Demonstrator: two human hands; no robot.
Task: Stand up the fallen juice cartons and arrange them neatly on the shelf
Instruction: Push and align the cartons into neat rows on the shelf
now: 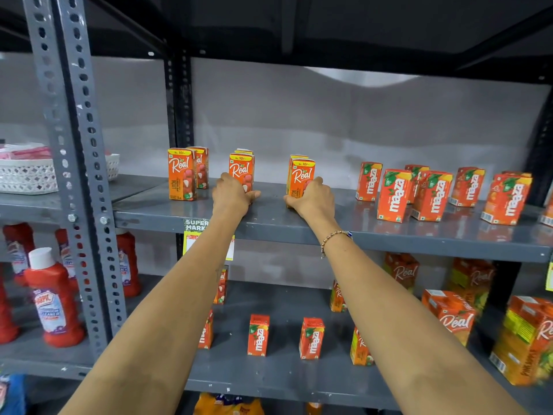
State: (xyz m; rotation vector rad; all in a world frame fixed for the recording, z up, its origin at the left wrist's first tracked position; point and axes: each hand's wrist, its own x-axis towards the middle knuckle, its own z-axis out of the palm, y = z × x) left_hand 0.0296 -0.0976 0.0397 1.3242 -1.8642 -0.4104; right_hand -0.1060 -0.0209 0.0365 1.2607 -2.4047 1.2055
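Note:
Small orange Real litchi cartons stand upright in pairs on the grey upper shelf (pixel 269 218). One pair (pixel 182 178) stands free at the left. My left hand (pixel 232 196) wraps the base of the middle carton (pixel 241 169). My right hand (pixel 312 199) grips the lower part of the right carton (pixel 302 175). Another carton stands close behind each held one. Further right, several red Maaza cartons (pixel 393 194) stand upright in a loose, uneven group.
A slotted grey upright (pixel 74 163) bounds the shelf on the left, with a white basket (pixel 28 175) beyond it. The shelf below holds Maaza cartons (pixel 258 335), larger Real boxes (pixel 452 316) and red cleaner bottles (pixel 55 301). A yellow price tag (pixel 194 235) hangs on the shelf edge.

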